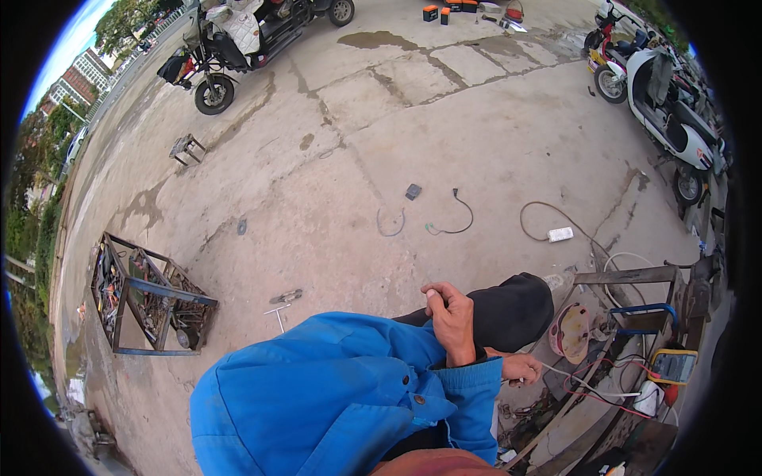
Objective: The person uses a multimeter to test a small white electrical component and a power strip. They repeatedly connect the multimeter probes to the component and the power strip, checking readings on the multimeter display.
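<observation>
In front of my blue jacket, my right hand is raised with its fingers curled in against the thumb. Anything between those fingertips is too small to make out. My left hand reaches out past the right cuff, its fingers bent; a tiny white bit shows under them. A pale cable runs from close by that hand to a white block; whether the fingers hold the cable is unclear. Beyond it, a yellow-edged multimeter lies on the cluttered stand, with red and black leads nearby.
A metal frame and a pinkish bowl-like thing are at the right. To the left stands a tool-filled metal rack, with a T-handled wrench nearby. Ahead lie a white power strip and loose cords. Scooters line the right.
</observation>
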`<state>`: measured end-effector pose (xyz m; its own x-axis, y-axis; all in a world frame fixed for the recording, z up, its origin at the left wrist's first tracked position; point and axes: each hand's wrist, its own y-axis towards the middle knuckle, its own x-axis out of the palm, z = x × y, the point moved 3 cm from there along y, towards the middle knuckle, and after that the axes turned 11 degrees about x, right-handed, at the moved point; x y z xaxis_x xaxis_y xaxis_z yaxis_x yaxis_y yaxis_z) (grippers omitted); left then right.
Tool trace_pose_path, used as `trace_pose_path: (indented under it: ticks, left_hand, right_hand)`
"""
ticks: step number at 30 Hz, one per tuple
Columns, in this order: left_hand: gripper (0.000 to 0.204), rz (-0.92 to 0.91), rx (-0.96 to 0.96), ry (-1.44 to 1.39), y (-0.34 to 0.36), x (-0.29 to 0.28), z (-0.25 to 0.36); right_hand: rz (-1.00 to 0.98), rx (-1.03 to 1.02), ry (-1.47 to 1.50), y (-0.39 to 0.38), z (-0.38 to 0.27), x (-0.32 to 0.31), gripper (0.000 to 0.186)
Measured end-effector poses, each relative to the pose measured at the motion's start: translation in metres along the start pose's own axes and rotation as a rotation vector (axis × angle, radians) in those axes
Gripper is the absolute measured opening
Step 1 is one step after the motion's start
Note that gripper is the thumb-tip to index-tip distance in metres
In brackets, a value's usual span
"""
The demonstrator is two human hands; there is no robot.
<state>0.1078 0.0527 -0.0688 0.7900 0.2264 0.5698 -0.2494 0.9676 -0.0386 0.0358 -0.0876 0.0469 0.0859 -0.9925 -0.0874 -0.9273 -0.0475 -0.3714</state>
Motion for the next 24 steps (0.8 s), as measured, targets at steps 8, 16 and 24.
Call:
trace_pose_path:
  ticks: [8,16,24]
  left_hand:
    - [0.030,0.027,-0.002,0.006,0.004,0.001,-0.008]
    - [0.031,0.071,-0.001,0.015,0.012,0.001,-0.019]
    - [0.034,0.078,0.106,0.150,0.016,-0.001,-0.020]
  right_hand:
    - [0.001,-0.006,0.012,-0.003,-0.001,-0.001,0.021]
    - [0.016,-0.017,0.018,-0.006,0.001,-0.005,0.021]
    - [-0.003,-0.013,0.033,-0.006,-0.001,-0.005,0.021]
